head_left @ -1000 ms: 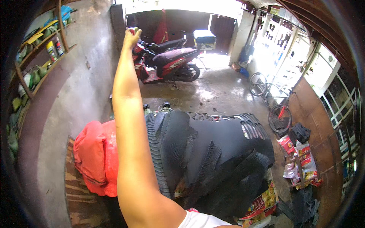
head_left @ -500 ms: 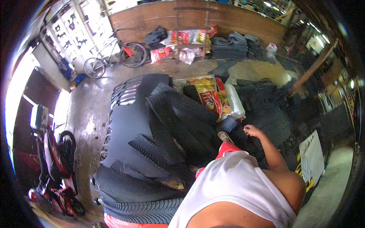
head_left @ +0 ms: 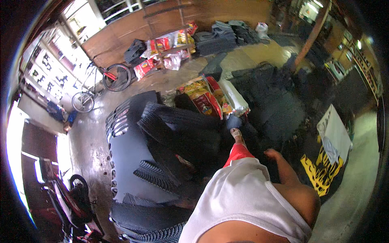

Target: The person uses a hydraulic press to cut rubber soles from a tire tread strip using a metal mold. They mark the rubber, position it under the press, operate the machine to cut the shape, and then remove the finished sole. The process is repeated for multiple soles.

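Observation:
My right hand (head_left: 273,154) hangs beside my right hip, over dark material on the floor. It is small and blurred, with fingers partly bent, and no object shows in it. My left hand is out of sight. To my left lies a big heap of black rubber-like sheets (head_left: 131,148), some edged with cut-out holes. On top rests a ribbed black piece (head_left: 153,175), beside long dark strips (head_left: 178,117). One sandalled foot (head_left: 236,133) is stretched forward near printed red and yellow sacks (head_left: 202,99).
A white roll-like bundle (head_left: 234,97) lies beside the sacks. Yellow cut-out strips (head_left: 320,172) and a white sheet (head_left: 334,133) are at right. A bicycle (head_left: 116,77) and stacked dark sheets (head_left: 216,40) stand by the back partition. A motorcycle (head_left: 71,202) is at left, a wooden post (head_left: 312,34) far right.
The view has turned and shifted, so the sacks and heap sit further left and the yellow strips show more. My right hand has dropped lower and closer to my body.

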Motion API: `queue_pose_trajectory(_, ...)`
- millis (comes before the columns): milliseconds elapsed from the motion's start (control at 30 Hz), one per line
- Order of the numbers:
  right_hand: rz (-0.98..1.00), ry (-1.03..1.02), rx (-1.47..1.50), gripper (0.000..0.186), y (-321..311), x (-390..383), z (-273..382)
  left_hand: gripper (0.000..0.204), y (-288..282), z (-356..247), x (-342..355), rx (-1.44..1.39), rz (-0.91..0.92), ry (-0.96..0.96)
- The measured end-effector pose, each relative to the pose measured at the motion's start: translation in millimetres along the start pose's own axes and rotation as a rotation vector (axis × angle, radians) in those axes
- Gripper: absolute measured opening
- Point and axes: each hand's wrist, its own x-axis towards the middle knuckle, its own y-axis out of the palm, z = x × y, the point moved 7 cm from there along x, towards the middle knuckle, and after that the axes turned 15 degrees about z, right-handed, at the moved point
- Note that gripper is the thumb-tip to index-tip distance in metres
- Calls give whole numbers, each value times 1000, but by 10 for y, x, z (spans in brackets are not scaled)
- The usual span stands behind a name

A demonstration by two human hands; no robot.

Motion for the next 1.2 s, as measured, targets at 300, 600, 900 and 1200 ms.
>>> queue_pose_trajectory(300, 51, -300, -182, 35, 626, 664, -35, 42, 2353, 281, 735, 0, 707, -387)
queue_pose_trajectory(600, 234, -203, -222, 48, 305, 1673, -874, 47, 3063, -2581, 2596, 245, 609, 24)
queue_pose_trajectory(900, -96, -100, 1295, 45, -1209, 1129, -1223, 49, 3867, -2194, 2968, 350, 570, -427)
queue_pose_trajectory(1200, -248, 184, 1529, 36, -1410, 935, -1850, 45, 6354, -2812, 3300, 598, 1029, -309)
